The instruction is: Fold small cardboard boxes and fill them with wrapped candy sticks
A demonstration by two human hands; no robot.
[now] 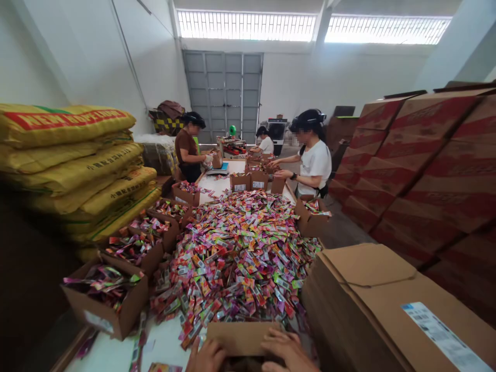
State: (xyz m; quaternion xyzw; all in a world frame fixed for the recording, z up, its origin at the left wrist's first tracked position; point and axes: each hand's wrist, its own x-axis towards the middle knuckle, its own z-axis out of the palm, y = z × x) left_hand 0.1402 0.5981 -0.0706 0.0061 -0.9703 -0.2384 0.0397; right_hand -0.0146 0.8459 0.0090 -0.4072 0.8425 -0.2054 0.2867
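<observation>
At the bottom edge my left hand point(207, 357) and my right hand point(287, 351) rest on the flap of a small cardboard box point(237, 337) right in front of me. Their fingers curl over the flap's edge, and the box's inside is out of view. Just beyond it a big heap of colourful candy packets point(240, 258) covers the white table point(112, 354).
Open boxes of packets point(104, 297) line the table's left side beside stacked yellow sacks point(73, 165). A pile of flat cartons point(387, 305) lies at my right, with red cartons point(422, 165) stacked behind. Three other people work at the table's far end.
</observation>
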